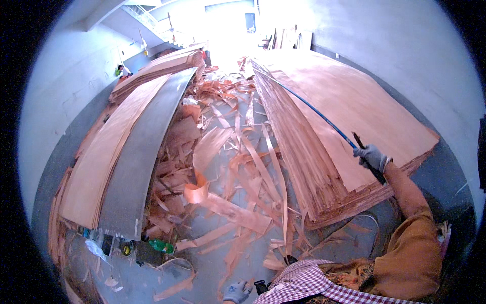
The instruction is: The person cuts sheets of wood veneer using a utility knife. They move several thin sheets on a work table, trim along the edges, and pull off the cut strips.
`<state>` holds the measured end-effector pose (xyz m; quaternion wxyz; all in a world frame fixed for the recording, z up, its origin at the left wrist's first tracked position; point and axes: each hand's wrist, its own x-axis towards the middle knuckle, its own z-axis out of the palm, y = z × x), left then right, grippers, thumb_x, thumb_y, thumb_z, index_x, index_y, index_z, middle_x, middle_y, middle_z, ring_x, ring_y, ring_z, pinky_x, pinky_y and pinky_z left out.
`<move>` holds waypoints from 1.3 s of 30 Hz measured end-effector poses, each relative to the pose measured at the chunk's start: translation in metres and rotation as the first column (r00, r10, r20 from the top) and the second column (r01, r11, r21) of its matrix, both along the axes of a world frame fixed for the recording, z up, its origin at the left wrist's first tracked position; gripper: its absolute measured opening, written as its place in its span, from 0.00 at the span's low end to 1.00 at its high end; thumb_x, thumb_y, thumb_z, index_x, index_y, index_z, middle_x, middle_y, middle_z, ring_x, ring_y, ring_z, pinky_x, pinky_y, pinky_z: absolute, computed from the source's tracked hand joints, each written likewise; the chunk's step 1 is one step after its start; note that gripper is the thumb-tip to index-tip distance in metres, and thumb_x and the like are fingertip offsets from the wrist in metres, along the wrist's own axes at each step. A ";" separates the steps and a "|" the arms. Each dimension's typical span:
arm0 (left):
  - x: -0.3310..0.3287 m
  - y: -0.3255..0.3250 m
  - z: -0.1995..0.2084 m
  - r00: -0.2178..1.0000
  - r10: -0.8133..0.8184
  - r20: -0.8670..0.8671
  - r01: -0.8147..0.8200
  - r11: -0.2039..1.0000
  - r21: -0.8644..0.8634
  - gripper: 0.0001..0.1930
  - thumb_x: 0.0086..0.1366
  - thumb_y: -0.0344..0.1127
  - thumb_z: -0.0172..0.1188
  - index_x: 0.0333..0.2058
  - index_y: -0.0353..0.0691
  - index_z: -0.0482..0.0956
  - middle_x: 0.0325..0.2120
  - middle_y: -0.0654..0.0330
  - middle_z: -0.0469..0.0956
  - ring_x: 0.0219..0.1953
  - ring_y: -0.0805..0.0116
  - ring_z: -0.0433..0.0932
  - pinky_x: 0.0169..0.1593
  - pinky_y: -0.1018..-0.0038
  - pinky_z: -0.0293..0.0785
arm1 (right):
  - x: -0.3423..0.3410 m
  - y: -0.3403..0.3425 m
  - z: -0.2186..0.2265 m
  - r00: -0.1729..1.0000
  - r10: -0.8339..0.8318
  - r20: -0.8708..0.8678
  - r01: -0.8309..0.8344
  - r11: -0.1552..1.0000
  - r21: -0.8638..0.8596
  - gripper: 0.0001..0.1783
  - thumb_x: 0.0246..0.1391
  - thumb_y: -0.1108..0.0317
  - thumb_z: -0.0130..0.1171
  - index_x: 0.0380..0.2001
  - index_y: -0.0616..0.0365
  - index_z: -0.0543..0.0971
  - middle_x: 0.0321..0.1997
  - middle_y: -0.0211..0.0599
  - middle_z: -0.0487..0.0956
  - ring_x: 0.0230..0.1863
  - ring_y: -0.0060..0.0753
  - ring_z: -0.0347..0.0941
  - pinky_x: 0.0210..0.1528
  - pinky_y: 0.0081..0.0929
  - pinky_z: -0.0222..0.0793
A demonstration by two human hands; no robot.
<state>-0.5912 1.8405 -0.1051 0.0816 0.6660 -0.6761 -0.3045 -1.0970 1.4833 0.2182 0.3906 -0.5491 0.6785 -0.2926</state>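
Over the veneer stack [354,116] on our right, our right hand [373,157], in a grey glove, is wrapped round a long blue pole [324,117]. That pole slants away across the pale sheets toward the stack's far end. We see a dark piece [358,140] jutting just above the fist; whether it belongs to the pole, we cannot tell. Our hands are well apart: the left hand [236,292], gloved too, is down at the lower edge near our checked apron [304,278], and we cannot tell whether its fingers are closed on anything. Before us, torn veneer strips [243,215] litter the grey floor [212,263]. To our left, a dark grey board [144,147] lies along a second stack [109,147], with a green bottle [161,246] by its near end.
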 end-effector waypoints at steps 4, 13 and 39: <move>0.000 -0.016 0.032 0.989 -0.021 0.146 0.024 1.000 -0.020 0.19 0.57 0.51 0.53 0.43 0.46 0.75 0.33 0.44 0.77 0.34 0.43 0.75 0.38 0.54 0.72 | -0.007 0.032 -0.013 0.980 -0.061 0.191 0.069 0.997 -0.036 0.15 0.51 0.56 0.59 0.26 0.58 0.75 0.14 0.31 0.71 0.10 0.21 0.62 0.12 0.19 0.55; -0.047 -0.025 0.032 0.978 -0.053 0.201 0.048 0.998 0.029 0.19 0.59 0.52 0.50 0.42 0.47 0.75 0.34 0.47 0.77 0.36 0.47 0.76 0.41 0.56 0.72 | -0.011 -0.039 -0.005 0.959 -0.014 0.283 0.050 0.991 -0.121 0.16 0.55 0.54 0.52 0.28 0.57 0.73 0.15 0.26 0.69 0.11 0.19 0.62 0.12 0.19 0.58; -0.149 -0.002 0.070 0.970 0.242 -0.013 -0.240 0.966 0.101 0.19 0.57 0.38 0.52 0.47 0.41 0.73 0.41 0.43 0.75 0.44 0.45 0.73 0.48 0.59 0.70 | 0.022 -0.096 -0.048 0.873 0.231 0.430 -0.173 0.970 -0.171 0.11 0.50 0.62 0.60 0.21 0.52 0.70 0.15 0.28 0.69 0.13 0.19 0.64 0.14 0.18 0.59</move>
